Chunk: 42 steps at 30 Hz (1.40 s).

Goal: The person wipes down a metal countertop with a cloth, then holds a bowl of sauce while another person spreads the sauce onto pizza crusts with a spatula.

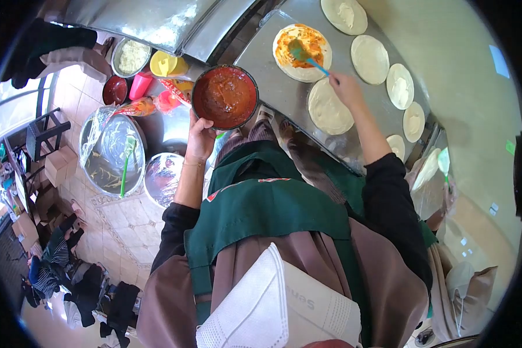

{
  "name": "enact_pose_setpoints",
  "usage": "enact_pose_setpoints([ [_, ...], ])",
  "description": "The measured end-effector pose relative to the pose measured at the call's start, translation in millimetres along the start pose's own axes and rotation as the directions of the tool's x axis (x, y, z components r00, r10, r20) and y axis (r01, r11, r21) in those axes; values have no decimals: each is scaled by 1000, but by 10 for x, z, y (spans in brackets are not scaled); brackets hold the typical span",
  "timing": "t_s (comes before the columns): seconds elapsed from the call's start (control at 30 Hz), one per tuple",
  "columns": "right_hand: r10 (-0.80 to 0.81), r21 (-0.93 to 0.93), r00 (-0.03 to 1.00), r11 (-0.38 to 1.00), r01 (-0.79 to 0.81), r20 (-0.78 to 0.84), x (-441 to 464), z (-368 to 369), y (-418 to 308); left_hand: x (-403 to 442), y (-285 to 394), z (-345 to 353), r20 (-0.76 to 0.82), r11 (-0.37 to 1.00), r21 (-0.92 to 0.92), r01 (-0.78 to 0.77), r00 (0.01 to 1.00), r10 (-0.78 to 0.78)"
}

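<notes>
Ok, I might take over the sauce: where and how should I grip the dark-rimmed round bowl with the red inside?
Probably take the dark-rimmed round bowl by its upper-right rim in the picture, from that side, thumb over the edge, fingers beneath: that curved stretch is bare, while the left hand holds the opposite side.

Table [257,65]: smooth metal, semi-gloss. Bowl [250,109]: smooth, glossy. Sauce [226,90]: wet, v. glossy. Dough [296,72]: smooth, matt. Spatula [311,61]: smooth plas. Basin [105,136]: shiny metal. Apron [284,209]: matt cloth. Mask [310,293]: matt, paper-like.
</notes>
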State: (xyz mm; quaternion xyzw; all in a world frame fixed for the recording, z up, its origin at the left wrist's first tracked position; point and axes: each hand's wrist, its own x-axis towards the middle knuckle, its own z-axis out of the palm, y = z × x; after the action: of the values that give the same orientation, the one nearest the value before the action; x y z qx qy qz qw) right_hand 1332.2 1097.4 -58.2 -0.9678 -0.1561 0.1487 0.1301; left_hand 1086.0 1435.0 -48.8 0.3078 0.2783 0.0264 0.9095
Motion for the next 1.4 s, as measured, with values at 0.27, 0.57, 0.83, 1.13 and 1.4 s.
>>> enact_pose_setpoints([
  [0.27, 1, 56, 963, 998, -17, 269, -397, -615, 91, 47, 17, -10, -5, 1000, 8, 0, 1000, 0],
  [0.57, 15, -268, 988, 963, 28, 155, -562, -314, -68, 124, 44, 58, 10, 999, 37, 11, 1000, -11],
  [0.83, 82, -243, 988, 964, -112, -130, -615, -653, 0, 167, 20, 30, 34, 998, 62, 22, 999, -24],
  [1.13, 167, 102, 985, 980, -172, 50, -845, 387, -341, 186, 1, 70, 37, 996, 76, 36, 999, -39],
  [1.4, 204, 208, 976, 961, -184, -80, -634, 25, -115, 256, -34, 31, 47, 997, 53, 62, 997, -65],
])
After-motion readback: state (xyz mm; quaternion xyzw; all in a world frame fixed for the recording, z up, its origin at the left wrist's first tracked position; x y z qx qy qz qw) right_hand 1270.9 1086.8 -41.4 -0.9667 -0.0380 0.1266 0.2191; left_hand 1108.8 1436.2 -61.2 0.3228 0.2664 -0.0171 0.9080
